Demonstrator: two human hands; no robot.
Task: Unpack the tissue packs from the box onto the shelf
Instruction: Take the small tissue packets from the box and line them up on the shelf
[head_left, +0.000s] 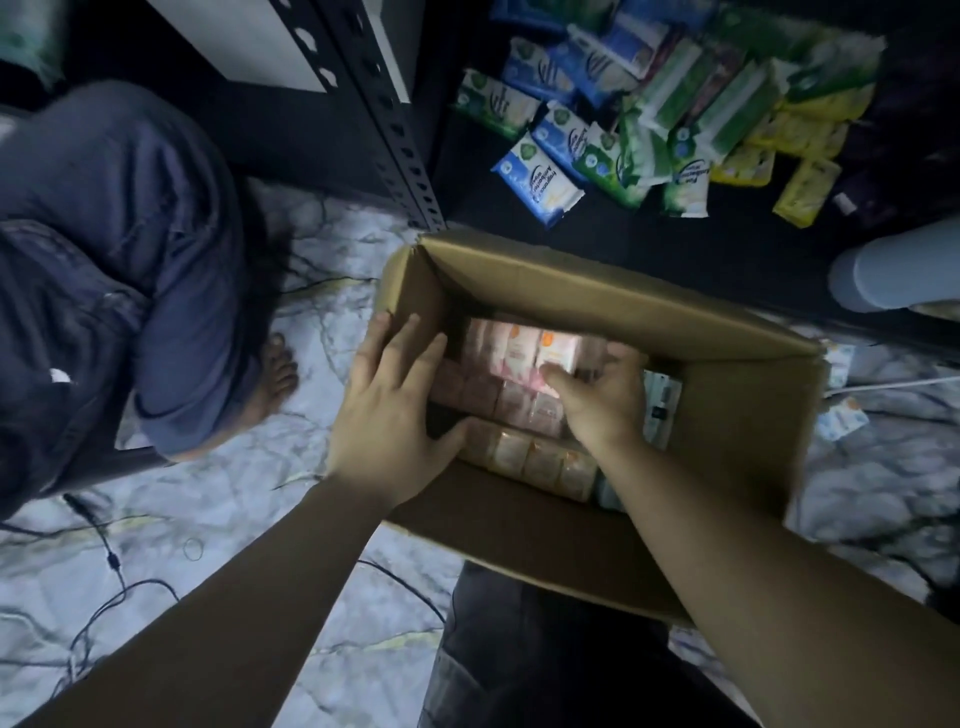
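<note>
An open cardboard box (737, 415) stands on the floor in front of me, filled with rows of pink tissue packs (519, 353). My left hand (395, 405) rests at the box's left side, fingers spread over the left end of the top bundle, thumb against the packs below. My right hand (602, 400) reaches into the box with fingers curled round the right end of the same pink bundle. The dark bottom shelf (571, 228) beyond the box holds several blue, green and yellow packs (644, 119).
A person in dark blue clothes (119, 249) crouches at the left, bare foot near the box. A perforated black shelf post (400, 140) rises beside the box's far left corner. Black cables (114, 566) trail over the marbled floor. A pale sleeve (893, 270) enters at the right.
</note>
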